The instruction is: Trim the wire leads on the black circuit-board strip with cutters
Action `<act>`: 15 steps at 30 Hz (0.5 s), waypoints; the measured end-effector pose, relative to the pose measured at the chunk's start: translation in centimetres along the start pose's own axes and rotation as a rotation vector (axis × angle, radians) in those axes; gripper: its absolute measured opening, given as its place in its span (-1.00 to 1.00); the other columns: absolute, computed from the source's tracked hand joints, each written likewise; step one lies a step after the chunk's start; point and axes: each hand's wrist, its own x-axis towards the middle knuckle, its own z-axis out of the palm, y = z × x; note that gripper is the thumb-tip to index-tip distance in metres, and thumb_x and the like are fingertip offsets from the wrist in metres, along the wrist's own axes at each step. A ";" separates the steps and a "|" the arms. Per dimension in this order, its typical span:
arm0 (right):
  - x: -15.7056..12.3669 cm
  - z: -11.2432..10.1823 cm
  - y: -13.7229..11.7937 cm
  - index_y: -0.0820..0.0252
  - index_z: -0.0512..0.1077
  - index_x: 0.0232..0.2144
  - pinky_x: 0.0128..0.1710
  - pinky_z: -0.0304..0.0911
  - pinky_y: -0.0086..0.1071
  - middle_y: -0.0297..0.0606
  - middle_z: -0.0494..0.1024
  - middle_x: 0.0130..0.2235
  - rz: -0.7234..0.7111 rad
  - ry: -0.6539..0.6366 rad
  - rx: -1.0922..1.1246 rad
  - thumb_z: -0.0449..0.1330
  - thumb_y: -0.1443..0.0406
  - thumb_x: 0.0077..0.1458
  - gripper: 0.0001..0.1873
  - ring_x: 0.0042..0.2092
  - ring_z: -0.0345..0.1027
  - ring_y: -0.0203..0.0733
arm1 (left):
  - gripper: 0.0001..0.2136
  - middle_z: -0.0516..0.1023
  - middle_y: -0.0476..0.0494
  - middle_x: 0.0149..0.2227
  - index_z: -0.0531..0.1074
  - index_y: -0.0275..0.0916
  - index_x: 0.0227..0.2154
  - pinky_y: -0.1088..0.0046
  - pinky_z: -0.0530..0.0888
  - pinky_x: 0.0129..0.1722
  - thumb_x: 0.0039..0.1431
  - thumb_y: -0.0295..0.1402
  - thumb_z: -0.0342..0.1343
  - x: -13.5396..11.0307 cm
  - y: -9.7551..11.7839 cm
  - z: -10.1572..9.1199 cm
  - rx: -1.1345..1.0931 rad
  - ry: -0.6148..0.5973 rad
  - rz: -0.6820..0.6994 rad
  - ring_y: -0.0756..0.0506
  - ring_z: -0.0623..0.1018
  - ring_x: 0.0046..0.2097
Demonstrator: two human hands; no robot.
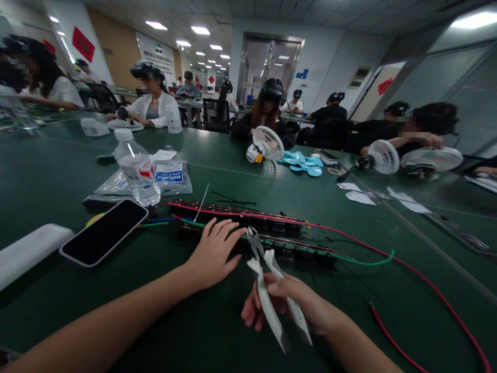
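Note:
My right hand (287,300) grips a pair of diagonal cutters (267,295) with pale handles, its metal jaws pointing away from me. Close to the jaws, my left hand (217,251) lies with fingers spread at the near edge of a dark strip-like assembly (295,246). A second strip (248,215) runs behind it. Along the strips go a green wire (373,263) and a red wire (334,229). One white cable tie (202,202) sticks up from the assembly, beyond my left fingers.
Left of the strips are a phone (104,233), a water bottle (137,168), a plastic bag (180,184) and a white object (31,251). Across the green table stand fans (267,144) and blue fan blades (303,161), with several people seated behind. A red cable (392,342) lies at right.

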 end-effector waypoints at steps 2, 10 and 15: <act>-0.3 -0.5 0.3 0.34 0.31 -0.41 -0.32 0.32 -0.28 0.07 0.50 -0.26 0.098 -0.139 0.054 0.01 0.12 -0.04 -0.66 -0.28 0.43 -0.10 | -0.52 0.24 -0.20 0.10 0.14 -0.17 0.10 -0.02 -0.03 0.17 0.10 -0.29 0.04 0.0 -0.2 0.2 0.006 0.031 -0.034 -0.25 0.16 0.16; -0.8 -2.7 0.9 0.36 0.39 -0.42 -0.35 0.32 -0.31 -0.07 0.51 -0.35 0.428 -0.326 -0.069 0.16 0.20 -0.16 -0.70 -0.31 0.41 -0.14 | -0.51 0.26 -0.18 0.08 0.16 -0.18 0.09 0.00 -0.02 0.16 0.07 -0.29 0.05 0.0 -0.6 0.6 -0.009 0.052 -0.064 -0.24 0.16 0.15; -0.7 -1.9 -0.8 0.30 0.25 0.05 -0.10 0.16 -0.26 -0.14 0.42 -0.18 0.070 -0.037 -0.171 0.12 0.24 -0.08 -0.41 -0.17 0.29 -0.21 | -0.52 0.27 -0.18 0.07 0.17 -0.19 0.08 0.01 0.00 0.16 0.07 -0.30 0.05 0.1 -0.6 0.7 -0.019 0.084 -0.104 -0.24 0.16 0.14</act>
